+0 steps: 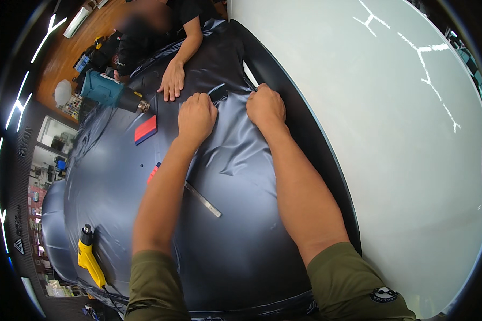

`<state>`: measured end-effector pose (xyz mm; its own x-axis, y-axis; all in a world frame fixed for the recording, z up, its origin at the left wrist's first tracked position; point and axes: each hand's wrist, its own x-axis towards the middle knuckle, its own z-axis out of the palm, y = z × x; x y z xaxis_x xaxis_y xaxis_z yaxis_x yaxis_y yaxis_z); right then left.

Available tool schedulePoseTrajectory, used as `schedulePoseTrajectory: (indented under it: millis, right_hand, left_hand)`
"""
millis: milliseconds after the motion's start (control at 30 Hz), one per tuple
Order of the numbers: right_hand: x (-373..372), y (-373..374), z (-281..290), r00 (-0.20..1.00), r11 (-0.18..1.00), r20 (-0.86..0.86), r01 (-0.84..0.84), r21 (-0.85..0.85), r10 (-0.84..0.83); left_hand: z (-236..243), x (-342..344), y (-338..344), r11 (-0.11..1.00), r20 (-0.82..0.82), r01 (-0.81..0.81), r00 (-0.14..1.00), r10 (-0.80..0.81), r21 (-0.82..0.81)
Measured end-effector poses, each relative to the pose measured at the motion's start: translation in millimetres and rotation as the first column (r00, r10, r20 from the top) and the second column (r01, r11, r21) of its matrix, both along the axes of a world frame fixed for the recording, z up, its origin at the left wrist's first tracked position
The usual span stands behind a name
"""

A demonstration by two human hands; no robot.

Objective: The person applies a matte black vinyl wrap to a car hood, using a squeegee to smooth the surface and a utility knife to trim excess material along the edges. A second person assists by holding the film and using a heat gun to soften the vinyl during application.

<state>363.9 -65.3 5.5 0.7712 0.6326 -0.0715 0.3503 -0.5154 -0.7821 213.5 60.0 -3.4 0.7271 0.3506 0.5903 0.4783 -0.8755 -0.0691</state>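
Note:
Satin dark blue-grey vinyl film (225, 257) lies over a car panel, with creases fanning out between my hands. My left hand (197, 119) is closed on a raised fold of the film. To its right, my right hand (266, 107) pinches the film's edge beside a dark gap along the panel. Partly under my left forearm lies a slim metal strip (203, 200), with a red piece (152, 174) showing on the forearm's other side. A red squeegee (146, 130) with a blue edge rests left of my left hand.
A co-worker's hand (172, 80) lies flat on the film at the far side; a teal heat gun (104, 90) is beside it. A yellow heat gun (91, 257) with a cord rests at the near left. A large pale glossy surface (407, 176) rises on the right.

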Motion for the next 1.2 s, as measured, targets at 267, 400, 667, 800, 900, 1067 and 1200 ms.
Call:
schedulePoseTrajectory:
  millis: [267,400,667,800,900,1067,1200]
  right_hand:
    - [3,-1,3,0.999,1.000,-0.031,-0.017,-0.015,0.016]
    - [0,-3,6,0.999,1.000,-0.027,-0.020,-0.013,0.019]
    - [1,-2,0,1.000,1.000,0.015,-0.017,-0.010,0.017]
    - [1,-3,1,1.000,1.000,0.005,-0.003,-0.007,0.003]
    - [2,-1,1,1.000,1.000,0.016,-0.007,-0.006,0.007]
    - [-4,6,-1,0.999,0.994,-0.038,0.022,0.106,-0.018]
    - [13,-1,-2,0.999,0.995,0.025,0.030,0.095,-0.032]
  left_hand:
    - [10,3,0,0.996,-0.133,0.051,0.989,-0.061,-0.075]
    - [9,1,2,0.970,-0.031,0.023,0.999,-0.032,-0.240]
    - [4,2,1,0.991,0.056,0.029,0.998,-0.022,-0.129]
    - [7,1,-5,0.994,-0.041,0.032,0.999,-0.037,-0.105]
    - [9,6,-3,0.995,-0.032,0.036,0.999,-0.039,-0.088]
    - [-1,-1,-22,0.998,0.072,-0.065,0.995,0.066,-0.014]
    - [6,14,-89,0.950,-0.038,0.205,0.975,-0.220,-0.237]
